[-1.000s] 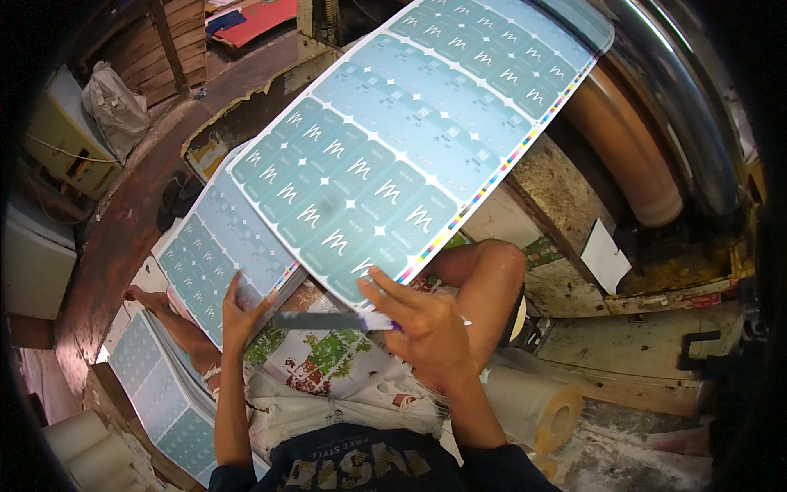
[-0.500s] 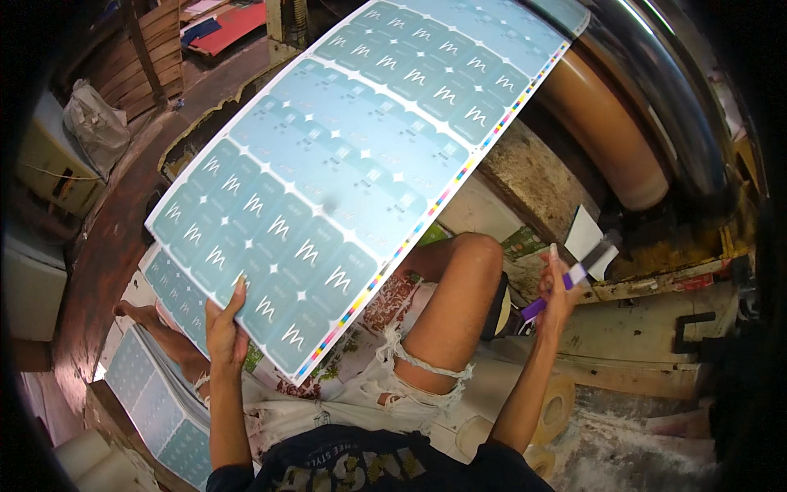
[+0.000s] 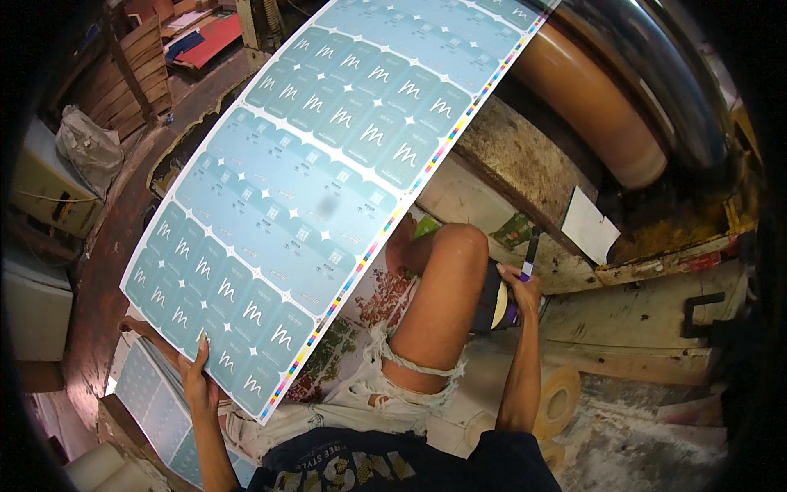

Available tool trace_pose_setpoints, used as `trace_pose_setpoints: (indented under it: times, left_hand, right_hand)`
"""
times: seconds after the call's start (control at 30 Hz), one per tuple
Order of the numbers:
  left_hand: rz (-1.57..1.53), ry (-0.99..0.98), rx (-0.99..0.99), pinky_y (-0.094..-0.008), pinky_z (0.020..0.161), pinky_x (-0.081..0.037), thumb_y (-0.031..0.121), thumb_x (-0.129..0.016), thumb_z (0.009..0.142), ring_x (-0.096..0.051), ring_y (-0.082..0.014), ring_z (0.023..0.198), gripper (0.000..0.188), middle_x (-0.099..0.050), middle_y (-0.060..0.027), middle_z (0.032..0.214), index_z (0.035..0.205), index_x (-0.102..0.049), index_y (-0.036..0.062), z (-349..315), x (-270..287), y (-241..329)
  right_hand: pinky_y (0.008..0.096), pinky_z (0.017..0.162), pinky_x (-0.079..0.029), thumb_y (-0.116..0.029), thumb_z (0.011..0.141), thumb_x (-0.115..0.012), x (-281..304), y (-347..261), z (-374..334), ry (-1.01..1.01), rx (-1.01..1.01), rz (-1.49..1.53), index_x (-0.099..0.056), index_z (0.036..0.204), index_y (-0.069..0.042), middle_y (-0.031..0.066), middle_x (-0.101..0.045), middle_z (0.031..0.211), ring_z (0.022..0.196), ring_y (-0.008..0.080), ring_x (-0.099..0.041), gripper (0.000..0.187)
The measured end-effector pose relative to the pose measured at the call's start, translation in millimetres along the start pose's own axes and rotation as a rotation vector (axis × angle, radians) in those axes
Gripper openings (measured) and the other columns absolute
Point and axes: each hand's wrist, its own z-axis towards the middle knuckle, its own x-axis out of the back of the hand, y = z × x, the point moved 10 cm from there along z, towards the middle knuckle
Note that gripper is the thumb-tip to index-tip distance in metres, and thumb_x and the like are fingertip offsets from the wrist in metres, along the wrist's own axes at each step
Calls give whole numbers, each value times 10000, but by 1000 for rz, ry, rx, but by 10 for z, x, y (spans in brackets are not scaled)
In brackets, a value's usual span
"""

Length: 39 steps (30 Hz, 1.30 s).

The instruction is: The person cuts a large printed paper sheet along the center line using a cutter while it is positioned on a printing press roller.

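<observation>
Teal and pale blue, the printed sheet (image 3: pixel 316 168) is pinched at its near edge by the left hand (image 3: pixel 199 382), thumb on top; the right hand (image 3: pixel 522 293), well apart, is wrapped round a slim purple-and-black tool (image 3: pixel 527 268). The near edge is free; the far end runs out of view beside the brown roller (image 3: pixel 594 115), seemingly not yet detached. Similar sheets (image 3: pixel 154 400) lie stacked lower left, apparently done.

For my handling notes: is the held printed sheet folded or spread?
Spread: the printed sheet extends from the left hand up toward the rollers, gently curved, with no fold visible.
</observation>
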Motion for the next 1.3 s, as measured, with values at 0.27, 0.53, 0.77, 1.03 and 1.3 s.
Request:
trace_pose_setpoints:
  times: [0.27, 0.53, 0.77, 1.03, 1.3]
  left_hand:
    - [-23, 103, 23, -395, 921, -546, 67, -585, 946, -601, -258, 1130, 522, -541, -159, 1307, 1405, -346, 8, -143, 511, -37]
    - [46, 220, -39, -341, 868, -545, 89, -612, 943, -622, -204, 1057, 467, -587, -116, 1244, 1363, -419, 27, -389, 792, 50]
    - [115, 228, -66, -336, 862, -530, 83, -615, 935, -621, -207, 1029, 533, -588, -124, 1225, 1409, -377, 23, -576, 1152, -61]
    - [124, 237, -115, -335, 856, -532, 92, -660, 877, -628, -238, 1017, 629, -575, -163, 1233, 1411, -348, -21, -812, 1643, -142]
    - [148, 243, -109, -330, 846, -529, 84, -638, 892, -626, -201, 981, 569, -601, -138, 1187, 1393, -391, -21, -1122, 1902, -250]
  right_hand:
    - [265, 472, -415, -463, 852, -726, 183, -154, 171, 140, -54, 62, -716, 942, 7, 52, -668, 741, 570, 115, -577, 479]
    - [248, 419, -414, -304, 1003, -540, 429, -1863, 172, 278, 393, 447, -593, 1215, -7, 47, -619, 737, 506, 78, -511, 369]
    - [225, 428, -402, -260, 1006, -536, -93, -3028, 447, 52, 563, 477, -601, 1220, -13, 31, -606, 744, 510, 62, -498, 333]
    - [232, 400, -415, -267, 996, -549, -636, -3072, 862, -103, 535, 545, -608, 1121, 14, 42, -608, 716, 484, 72, -510, 313]
    - [301, 563, -486, -107, 882, -675, -137, -3413, 75, 557, 1159, -51, -591, 1154, 6, 121, -624, 844, 684, 197, -610, 306]
